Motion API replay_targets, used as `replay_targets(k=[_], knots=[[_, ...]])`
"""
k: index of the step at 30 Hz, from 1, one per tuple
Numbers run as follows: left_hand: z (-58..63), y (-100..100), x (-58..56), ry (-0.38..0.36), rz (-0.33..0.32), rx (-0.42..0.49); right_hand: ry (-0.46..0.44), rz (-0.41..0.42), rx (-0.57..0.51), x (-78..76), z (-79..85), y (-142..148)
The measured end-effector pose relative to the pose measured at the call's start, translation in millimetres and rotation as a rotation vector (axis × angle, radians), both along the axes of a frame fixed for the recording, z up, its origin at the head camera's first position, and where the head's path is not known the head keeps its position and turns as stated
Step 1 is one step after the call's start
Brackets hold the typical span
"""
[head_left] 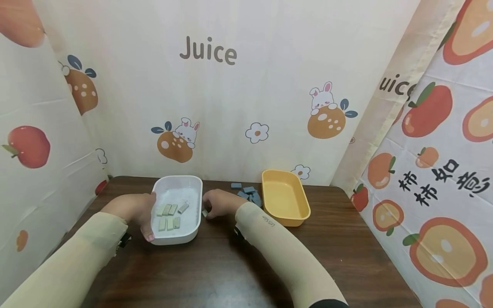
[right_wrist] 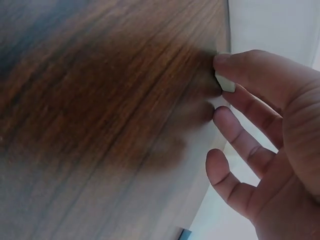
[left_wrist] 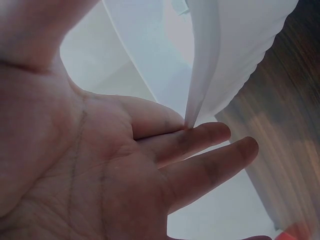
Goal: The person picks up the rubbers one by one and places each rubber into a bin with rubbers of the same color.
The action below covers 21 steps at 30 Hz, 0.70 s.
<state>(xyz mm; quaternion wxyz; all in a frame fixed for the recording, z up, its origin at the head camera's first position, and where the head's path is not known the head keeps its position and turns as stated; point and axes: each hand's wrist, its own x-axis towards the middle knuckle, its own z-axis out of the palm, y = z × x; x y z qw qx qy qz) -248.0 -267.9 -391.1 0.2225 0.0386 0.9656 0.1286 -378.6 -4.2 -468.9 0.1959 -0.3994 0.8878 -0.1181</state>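
Note:
A white plastic basin stands on the left of the table with several small pale green rectangular blocks in it. My left hand rests against the basin's left side. In the left wrist view its fingers are straight and touch the rim. Just outside the basin's right wall, my right hand pinches one pale green block between thumb and index finger, low at the tabletop. The other fingers stay loosely bent. Part of that block is hidden by the fingertips.
Several blue-grey blocks lie in a loose pile right of my right hand. Beyond them stands a yellow basin with nothing visible inside. The dark wooden table meets a printed curtain at the back.

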Motion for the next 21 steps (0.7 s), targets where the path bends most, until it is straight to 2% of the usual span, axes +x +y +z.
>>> replay_targets(k=[5,13,16,21], knots=[[0.8,1,0.1,-0.003,0.006,-0.009,0.004,0.002,-0.02,1.3,4.7,4],[3.0,2,1.2,-0.016,0.018,0.004,0.005,-0.036,-0.053,5.4,27.3,14],[2.5,2,2.0,-0.016,0.02,0.0,0.029,-0.068,-0.082,8.0,34.8,13],[4.5,3,2.6,-0.018,0.017,-0.014,0.118,-0.094,-0.095,14.2,45.7,7]])
